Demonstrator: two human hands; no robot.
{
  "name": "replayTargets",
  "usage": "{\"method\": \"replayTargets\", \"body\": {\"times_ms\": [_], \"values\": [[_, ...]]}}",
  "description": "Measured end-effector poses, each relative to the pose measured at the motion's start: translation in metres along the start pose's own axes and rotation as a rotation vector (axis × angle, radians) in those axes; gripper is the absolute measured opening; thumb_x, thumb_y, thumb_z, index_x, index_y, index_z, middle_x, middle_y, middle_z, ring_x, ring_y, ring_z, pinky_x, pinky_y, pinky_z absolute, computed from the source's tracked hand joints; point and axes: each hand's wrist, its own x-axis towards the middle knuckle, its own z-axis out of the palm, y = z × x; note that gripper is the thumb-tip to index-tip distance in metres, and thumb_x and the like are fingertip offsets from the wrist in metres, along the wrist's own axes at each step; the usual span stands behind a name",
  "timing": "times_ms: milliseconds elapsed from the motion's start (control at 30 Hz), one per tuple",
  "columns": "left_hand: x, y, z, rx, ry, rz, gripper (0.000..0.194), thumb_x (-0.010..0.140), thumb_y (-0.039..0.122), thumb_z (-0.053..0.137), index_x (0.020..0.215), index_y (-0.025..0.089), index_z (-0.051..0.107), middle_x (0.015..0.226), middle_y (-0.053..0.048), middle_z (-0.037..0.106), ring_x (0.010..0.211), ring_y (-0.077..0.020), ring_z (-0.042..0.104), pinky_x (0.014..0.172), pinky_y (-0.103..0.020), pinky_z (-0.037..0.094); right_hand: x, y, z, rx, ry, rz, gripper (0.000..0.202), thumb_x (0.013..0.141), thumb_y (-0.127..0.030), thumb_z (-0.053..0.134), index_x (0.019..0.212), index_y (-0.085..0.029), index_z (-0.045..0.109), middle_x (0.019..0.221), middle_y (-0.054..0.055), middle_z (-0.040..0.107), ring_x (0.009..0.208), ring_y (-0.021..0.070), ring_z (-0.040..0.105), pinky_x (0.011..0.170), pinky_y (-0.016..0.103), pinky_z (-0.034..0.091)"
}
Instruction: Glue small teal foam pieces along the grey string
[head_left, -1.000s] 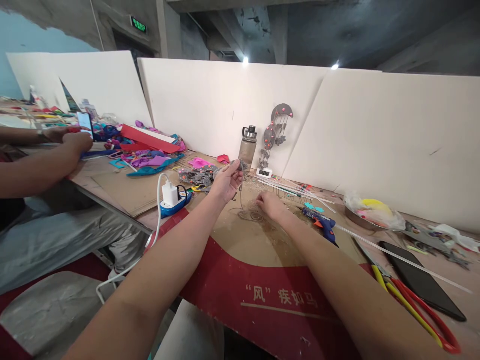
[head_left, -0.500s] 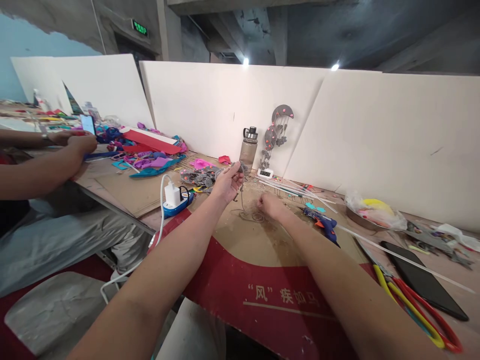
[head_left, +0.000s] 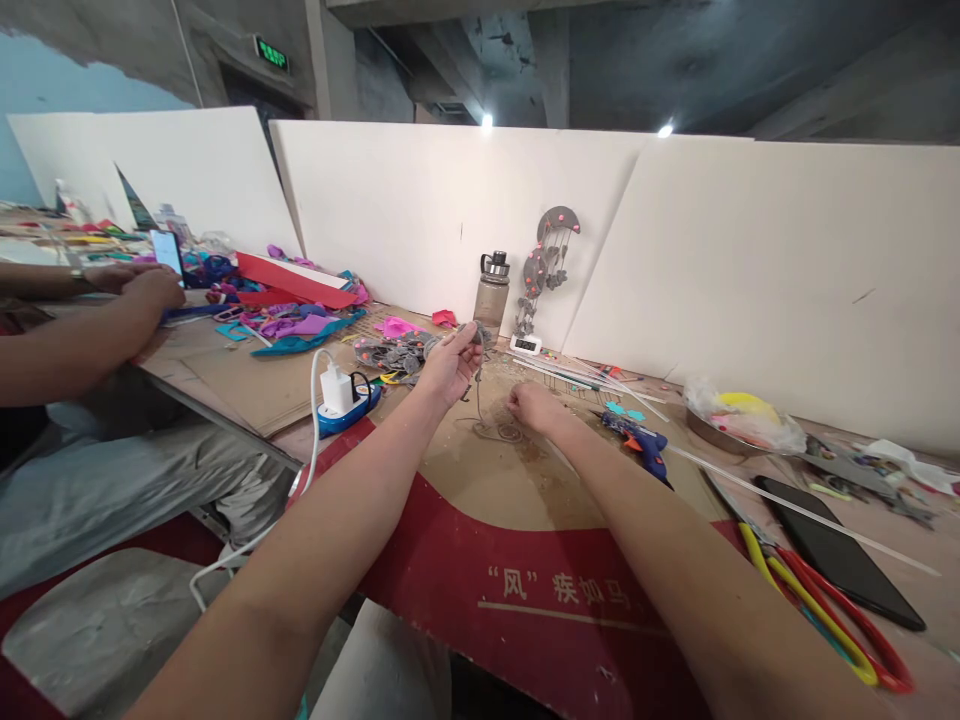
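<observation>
My left hand [head_left: 454,368] is raised over the table, thumb and fingers closed on a grey felt piece [head_left: 475,330] that is partly hidden by them. From it a grey cord [head_left: 499,430] hangs down and lies in loose loops on the tan and red board [head_left: 517,500]. My right hand [head_left: 534,405] is low over the board, just right of the loops, with its fingers curled together; anything in them is hidden. Behind my left hand lies a heap of grey felt pieces with pink dots [head_left: 394,350]. A similar grey hanging ornament [head_left: 551,260] is against the white panel.
A glue gun [head_left: 637,442], scissors [head_left: 825,610] and a black phone [head_left: 840,550] lie to the right, before a bowl with a plastic bag [head_left: 739,425]. A bottle [head_left: 492,295] stands behind. A power strip [head_left: 349,405] is left, near another person's hands [head_left: 150,285].
The view has shifted slightly, so everything sits a little further left. Both hands keep nearly the same pose, the left still on the felt piece.
</observation>
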Motion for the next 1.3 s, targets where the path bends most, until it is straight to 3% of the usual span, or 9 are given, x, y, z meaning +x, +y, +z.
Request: {"method": "replayTargets", "body": {"times_ms": [267, 467, 667, 800, 933, 1000, 1133, 1233, 1300], "values": [[0.008, -0.005, -0.007, 0.037, -0.022, 0.010, 0.027, 0.069, 0.026, 0.082, 0.073, 0.014, 0.059, 0.056, 0.004, 0.058, 0.047, -0.0046, 0.056, 0.047, -0.014, 0.046, -0.003, -0.002, -0.002, 0.096, -0.003, 0.013, 0.013, 0.076, -0.011, 0.057, 0.074, -0.012, 0.070, 0.084, 0.011, 0.072, 0.079, 0.0173, 0.064, 0.067, 0.023, 0.040], [0.009, -0.003, -0.010, 0.059, -0.001, -0.003, 0.024, 0.071, 0.025, 0.081, 0.072, 0.013, 0.059, 0.055, 0.003, 0.059, 0.047, -0.0044, 0.056, 0.046, -0.013, 0.045, -0.024, 0.012, -0.008, 0.353, 0.081, 0.061, 0.015, 0.083, -0.014, 0.046, 0.078, -0.015, 0.060, 0.071, 0.002, 0.064, 0.064, 0.0115, 0.054, 0.057, 0.021, 0.037], [0.009, -0.003, -0.011, 0.032, 0.008, 0.005, 0.021, 0.072, 0.022, 0.080, 0.073, 0.013, 0.060, 0.056, 0.003, 0.060, 0.047, -0.0040, 0.056, 0.047, -0.013, 0.045, -0.073, 0.002, -0.028, 0.637, 0.158, 0.067, 0.016, 0.091, -0.018, 0.031, 0.089, -0.019, 0.047, 0.088, 0.004, 0.065, 0.071, 0.0095, 0.061, 0.063, 0.020, 0.048], [0.009, -0.004, -0.012, 0.045, 0.008, 0.010, 0.021, 0.073, 0.021, 0.079, 0.073, 0.013, 0.060, 0.057, 0.003, 0.060, 0.047, -0.0040, 0.056, 0.048, -0.013, 0.046, -0.134, -0.052, -0.043, 0.972, -0.009, -0.278, 0.007, 0.086, -0.016, 0.047, 0.090, -0.021, 0.049, 0.077, -0.003, 0.062, 0.064, 0.0093, 0.059, 0.064, 0.022, 0.049], [0.007, -0.003, -0.010, 0.068, 0.017, 0.002, 0.019, 0.075, 0.019, 0.077, 0.073, 0.012, 0.060, 0.057, 0.003, 0.059, 0.047, -0.0044, 0.056, 0.047, -0.013, 0.046, -0.178, -0.116, -0.041, 0.824, -0.289, -0.817, 0.009, 0.091, -0.023, 0.055, 0.087, -0.019, 0.062, 0.092, 0.000, 0.067, 0.085, 0.0093, 0.061, 0.081, 0.018, 0.046], [0.006, -0.003, -0.009, 0.075, 0.027, 0.006, 0.016, 0.077, 0.018, 0.074, 0.074, 0.012, 0.060, 0.057, 0.003, 0.059, 0.048, -0.0048, 0.057, 0.047, -0.014, 0.047, -0.185, -0.135, -0.033, 0.620, -0.362, -0.978, 0.015, 0.092, -0.014, 0.049, 0.093, -0.015, 0.063, 0.093, 0.002, 0.067, 0.088, 0.0096, 0.060, 0.083, 0.017, 0.044], [0.007, -0.003, -0.011, 0.073, 0.021, 0.023, 0.012, 0.080, 0.016, 0.071, 0.076, 0.012, 0.060, 0.059, 0.002, 0.060, 0.050, -0.0055, 0.058, 0.048, -0.014, 0.048, -0.178, -0.140, -0.021, 0.276, -0.256, -1.168, 0.026, 0.073, -0.002, 0.060, 0.096, -0.012, 0.066, 0.101, 0.006, 0.065, 0.099, 0.0157, 0.055, 0.090, 0.023, 0.041], [0.010, -0.005, -0.013, 0.082, 0.008, 0.011, 0.013, 0.078, 0.017, 0.073, 0.078, 0.013, 0.060, 0.060, 0.002, 0.060, 0.050, -0.0057, 0.058, 0.049, -0.014, 0.048, -0.173, -0.131, -0.020, 0.360, -0.157, -1.157, 0.019, 0.080, -0.004, 0.059, 0.096, -0.012, 0.065, 0.098, 0.005, 0.068, 0.094, 0.0135, 0.055, 0.091, 0.023, 0.040], [0.011, -0.006, -0.014, 0.090, 0.007, -0.007, 0.014, 0.078, 0.018, 0.073, 0.078, 0.013, 0.060, 0.060, 0.002, 0.060, 0.050, -0.0058, 0.058, 0.049, -0.014, 0.048, -0.173, -0.125, -0.018, 0.479, -0.095, -1.096, 0.016, 0.089, -0.017, 0.058, 0.104, -0.012, 0.064, 0.093, 0.004, 0.070, 0.089, 0.0127, 0.057, 0.089, 0.023, 0.041]]}}
